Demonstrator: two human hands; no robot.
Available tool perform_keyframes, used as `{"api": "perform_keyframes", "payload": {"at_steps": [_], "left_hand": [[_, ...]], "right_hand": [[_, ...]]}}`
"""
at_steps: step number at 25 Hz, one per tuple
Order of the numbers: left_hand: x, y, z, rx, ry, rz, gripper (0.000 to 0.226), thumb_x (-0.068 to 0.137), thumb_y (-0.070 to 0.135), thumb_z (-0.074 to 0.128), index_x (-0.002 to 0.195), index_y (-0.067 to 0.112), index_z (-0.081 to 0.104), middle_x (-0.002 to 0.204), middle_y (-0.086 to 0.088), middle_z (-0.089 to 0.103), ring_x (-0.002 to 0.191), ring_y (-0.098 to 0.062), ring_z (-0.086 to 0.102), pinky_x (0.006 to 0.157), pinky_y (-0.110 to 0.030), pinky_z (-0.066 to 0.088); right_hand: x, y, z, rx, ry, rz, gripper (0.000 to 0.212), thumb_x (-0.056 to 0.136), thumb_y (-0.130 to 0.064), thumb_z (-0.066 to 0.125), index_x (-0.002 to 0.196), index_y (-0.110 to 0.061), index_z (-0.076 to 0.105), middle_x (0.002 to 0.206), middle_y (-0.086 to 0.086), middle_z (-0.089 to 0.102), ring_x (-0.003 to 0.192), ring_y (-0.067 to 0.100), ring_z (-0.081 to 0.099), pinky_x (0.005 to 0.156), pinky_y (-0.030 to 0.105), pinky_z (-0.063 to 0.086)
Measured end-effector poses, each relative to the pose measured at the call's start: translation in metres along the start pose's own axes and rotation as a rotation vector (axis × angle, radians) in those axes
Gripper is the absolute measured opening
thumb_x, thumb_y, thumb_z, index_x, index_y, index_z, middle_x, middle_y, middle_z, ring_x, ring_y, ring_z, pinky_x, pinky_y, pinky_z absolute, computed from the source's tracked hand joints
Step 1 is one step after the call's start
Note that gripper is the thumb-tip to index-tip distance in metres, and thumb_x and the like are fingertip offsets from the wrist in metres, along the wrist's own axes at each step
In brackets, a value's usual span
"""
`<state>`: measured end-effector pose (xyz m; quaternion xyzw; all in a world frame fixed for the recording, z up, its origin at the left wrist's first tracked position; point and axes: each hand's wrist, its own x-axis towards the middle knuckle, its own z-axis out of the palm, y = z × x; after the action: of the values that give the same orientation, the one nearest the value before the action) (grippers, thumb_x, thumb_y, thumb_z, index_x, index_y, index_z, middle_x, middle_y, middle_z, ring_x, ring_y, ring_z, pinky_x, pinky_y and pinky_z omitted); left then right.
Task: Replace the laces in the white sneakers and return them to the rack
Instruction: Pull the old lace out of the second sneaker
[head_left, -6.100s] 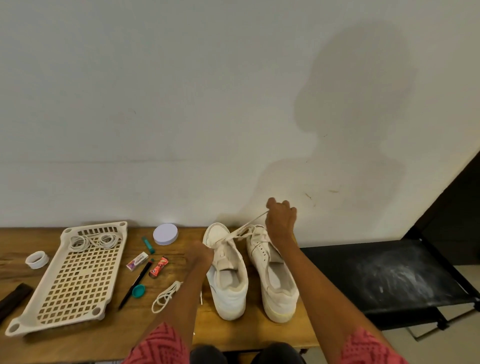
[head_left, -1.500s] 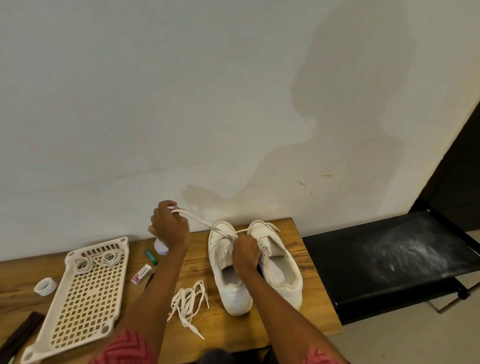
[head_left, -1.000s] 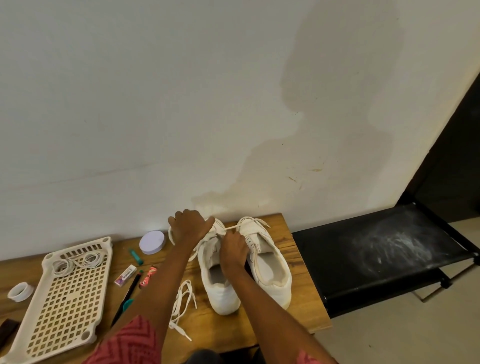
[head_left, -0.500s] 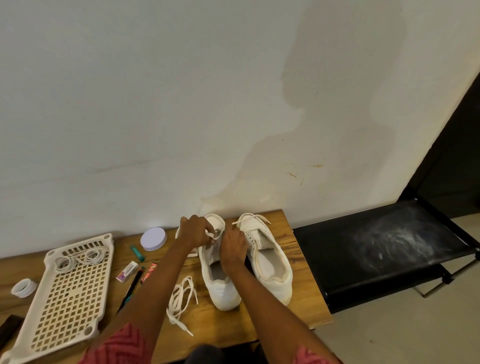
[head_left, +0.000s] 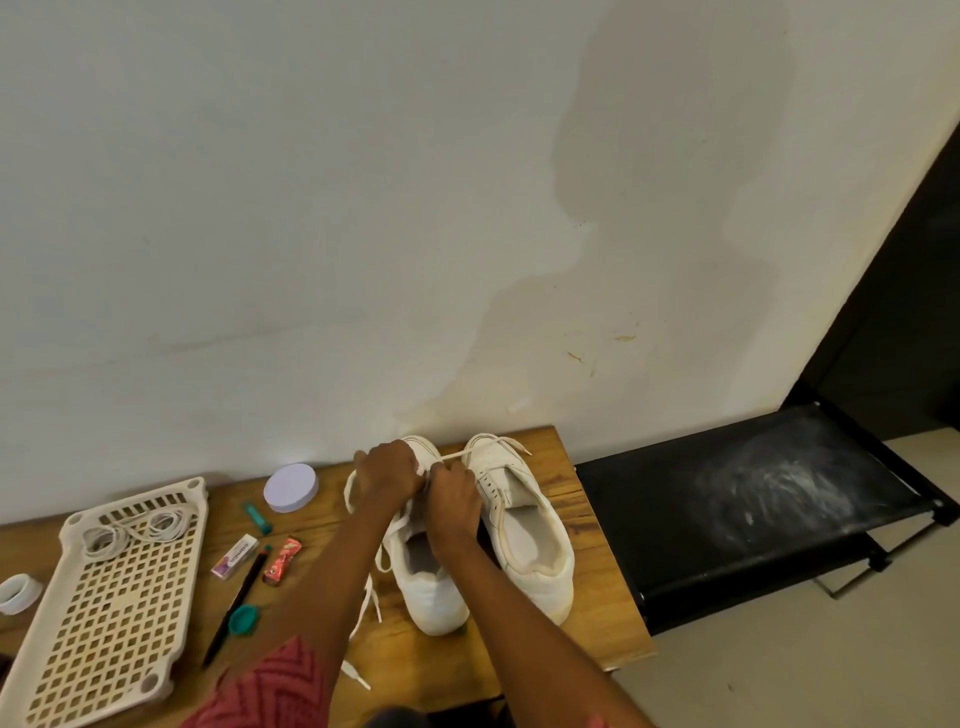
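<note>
Two white sneakers stand side by side on the wooden table (head_left: 582, 525), toes toward the wall. Over the front of the left sneaker (head_left: 431, 587), my left hand (head_left: 389, 470) and my right hand (head_left: 454, 499) meet, fingers curled, each pinching that shoe's lace (head_left: 452, 456); one strand runs from between the hands toward the right sneaker (head_left: 524, 540). A lace loop hangs left of my left hand. A loose lace (head_left: 369, 597) lies on the table, partly hidden by my left forearm.
A cream perforated tray (head_left: 109, 603) with coiled laces (head_left: 135, 530) lies at the left. Between tray and shoes are a round white lid (head_left: 290, 488), an eraser, a black pen, a teal cap and a red wrapper. A black rack shelf (head_left: 748, 499) adjoins the table's right end.
Both hands have come close together over the left sneaker's toe end; my left hand, earlier pulling the lace out to the left, has drawn in beside my right.
</note>
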<state>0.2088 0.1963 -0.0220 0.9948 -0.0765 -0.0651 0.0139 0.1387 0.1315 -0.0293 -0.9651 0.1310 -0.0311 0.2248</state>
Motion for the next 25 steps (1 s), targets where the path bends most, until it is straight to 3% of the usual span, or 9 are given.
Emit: {"api": "perform_keyframes", "payload": {"at_steps": [2, 4, 6, 8, 11, 14, 17, 20, 25], "left_hand": [[-0.001, 0.006, -0.001, 0.115, -0.05, 0.058, 0.024, 0.095, 0.032, 0.047, 0.106, 0.019, 0.062, 0.112, -0.001, 0.065, 0.109, -0.02, 0.057, 0.104, -0.036, 0.031], [0.004, 0.0, -0.012, 0.169, -0.226, 0.16, 0.027, 0.093, 0.029, 0.05, 0.114, 0.017, 0.06, 0.119, -0.003, 0.061, 0.115, -0.022, 0.052, 0.103, -0.036, 0.032], [0.01, -0.011, -0.035, 0.072, -0.496, 0.197, 0.034, 0.09, 0.023, 0.055, 0.119, 0.007, 0.059, 0.12, -0.008, 0.057, 0.107, -0.022, 0.052, 0.089, -0.028, 0.042], [0.008, -0.023, -0.055, -0.141, -0.596, 0.126, 0.037, 0.094, 0.028, 0.051, 0.118, 0.0, 0.059, 0.112, -0.009, 0.056, 0.098, -0.018, 0.049, 0.081, -0.023, 0.043], [0.005, -0.032, -0.057, -0.381, -0.354, -0.051, 0.051, 0.1, 0.041, 0.032, 0.098, 0.004, 0.067, 0.099, -0.009, 0.059, 0.101, -0.021, 0.052, 0.105, -0.035, 0.035], [-0.001, -0.023, -0.035, -0.146, 0.059, -0.154, 0.029, 0.093, 0.04, 0.05, 0.094, 0.012, 0.059, 0.106, -0.007, 0.064, 0.103, -0.024, 0.057, 0.097, -0.037, 0.033], [0.003, -0.013, -0.015, -0.009, 0.084, -0.046, 0.022, 0.082, 0.038, 0.063, 0.098, 0.023, 0.063, 0.101, 0.002, 0.067, 0.1, -0.019, 0.06, 0.093, -0.033, 0.033], [0.007, -0.008, -0.002, -0.061, 0.057, 0.054, 0.009, 0.085, 0.032, 0.061, 0.091, 0.027, 0.065, 0.101, 0.006, 0.067, 0.102, -0.018, 0.058, 0.095, -0.034, 0.031], [0.006, -0.002, 0.01, 0.056, 0.12, -0.026, 0.018, 0.096, 0.03, 0.049, 0.095, 0.024, 0.066, 0.1, 0.002, 0.069, 0.098, -0.017, 0.061, 0.099, -0.034, 0.032]], "right_hand": [[0.001, 0.001, 0.0, 0.007, 0.002, 0.005, 0.026, 0.099, -0.009, 0.04, 0.122, -0.007, 0.052, 0.124, 0.014, 0.052, 0.112, 0.024, 0.051, 0.088, 0.029, 0.045], [0.002, 0.002, 0.0, 0.011, 0.006, 0.005, 0.027, 0.099, -0.01, 0.042, 0.124, -0.007, 0.05, 0.126, 0.015, 0.051, 0.114, 0.025, 0.05, 0.09, 0.03, 0.044], [0.001, 0.003, 0.001, 0.005, -0.001, -0.012, 0.03, 0.098, -0.013, 0.045, 0.127, -0.008, 0.047, 0.129, 0.016, 0.049, 0.117, 0.026, 0.049, 0.093, 0.03, 0.043], [-0.001, 0.002, 0.002, 0.006, -0.004, -0.008, 0.03, 0.098, -0.013, 0.043, 0.128, -0.008, 0.046, 0.13, 0.015, 0.047, 0.119, 0.025, 0.047, 0.093, 0.03, 0.042], [-0.002, 0.001, 0.002, 0.007, 0.002, -0.01, 0.031, 0.099, -0.011, 0.039, 0.13, -0.008, 0.045, 0.132, 0.014, 0.047, 0.12, 0.024, 0.046, 0.094, 0.029, 0.042], [-0.001, 0.002, 0.0, 0.012, 0.007, -0.015, 0.03, 0.099, -0.012, 0.039, 0.129, -0.008, 0.047, 0.131, 0.014, 0.048, 0.12, 0.024, 0.047, 0.094, 0.029, 0.042], [-0.001, 0.002, -0.001, 0.001, 0.003, -0.019, 0.028, 0.099, -0.012, 0.042, 0.126, -0.008, 0.049, 0.13, 0.015, 0.049, 0.119, 0.025, 0.047, 0.095, 0.029, 0.041], [0.0, 0.002, 0.001, -0.004, -0.005, -0.017, 0.027, 0.099, -0.011, 0.041, 0.124, -0.008, 0.05, 0.129, 0.015, 0.049, 0.118, 0.025, 0.047, 0.094, 0.03, 0.041], [0.003, 0.003, 0.003, -0.007, -0.001, -0.018, 0.026, 0.099, -0.011, 0.041, 0.123, -0.007, 0.051, 0.128, 0.015, 0.05, 0.117, 0.025, 0.048, 0.092, 0.03, 0.043]]}}
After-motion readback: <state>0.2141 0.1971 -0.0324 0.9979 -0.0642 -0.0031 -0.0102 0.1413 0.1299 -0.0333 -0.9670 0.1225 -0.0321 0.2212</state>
